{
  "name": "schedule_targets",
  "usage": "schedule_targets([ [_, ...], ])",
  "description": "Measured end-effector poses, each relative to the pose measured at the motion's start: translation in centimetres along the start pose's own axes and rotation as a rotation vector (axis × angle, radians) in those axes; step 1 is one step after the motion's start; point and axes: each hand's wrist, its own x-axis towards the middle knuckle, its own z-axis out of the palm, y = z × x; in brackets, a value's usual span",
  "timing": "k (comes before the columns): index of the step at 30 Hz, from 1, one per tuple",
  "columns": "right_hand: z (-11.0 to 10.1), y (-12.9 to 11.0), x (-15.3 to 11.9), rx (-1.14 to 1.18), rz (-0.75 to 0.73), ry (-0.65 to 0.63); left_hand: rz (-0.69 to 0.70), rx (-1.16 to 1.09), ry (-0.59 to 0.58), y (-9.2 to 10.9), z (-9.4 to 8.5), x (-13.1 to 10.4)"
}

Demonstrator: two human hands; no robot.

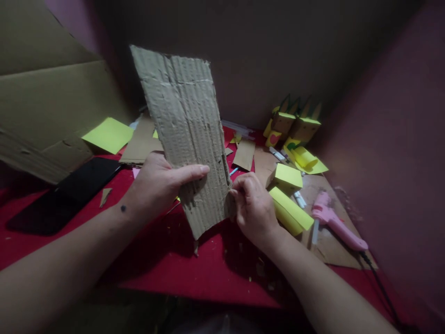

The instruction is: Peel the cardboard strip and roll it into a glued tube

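1. Up it goes, tilted at mid-scene: holding the long brown corrugated cardboard panel (187, 120) above the red cloth (181, 273), firmly clasped in the left hand (162, 181), with thumb pressed on the ridged face and fingers hidden behind.

2. Across to the right hand (253, 211): curled tight, with thumb and forefinger pinched at the panel's right edge, low down. Cannot tell whether gripping the edge itself or a loose sliver of it.

3. Well advanced, by the look of it: bare ridges down nearly the whole facing side, probably stripped of flat paper skin already. Creased across near the far end, too.

4. Still left, at a guess: tidying that ragged right edge, gapped just above the pinching fingers, and the small tag dangling from the near corner. Back of the panel out of view, so no verdict there.

5. Further along, apparently, over on the right: a yellow-topped cardboard block (287, 177), a long yellow paper roll (290, 211) and, farther back, small brown-and-yellow cardboard stands with pointed tops (292, 123), seemingly near finished.

6. Lying idle at far right of the hands: a pink glue gun (335, 222) on a flat brown cardboard sheet (333, 253).
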Motion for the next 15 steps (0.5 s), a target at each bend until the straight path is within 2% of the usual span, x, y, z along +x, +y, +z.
schedule_targets([
  [3,-0.04,-0.22,0.07,0.091,0.075,0.040,0.027,-0.014,0.026,-0.03,0.02,0.03],
  [8,-0.20,-0.48,0.15,0.365,0.388,-0.004,0.072,0.008,-0.026,-0.21,0.00,0.02],
  [15,-0.26,-0.56,0.32,0.451,0.487,-0.005,0.092,0.044,-0.025,-0.74,-0.03,0.03],
])
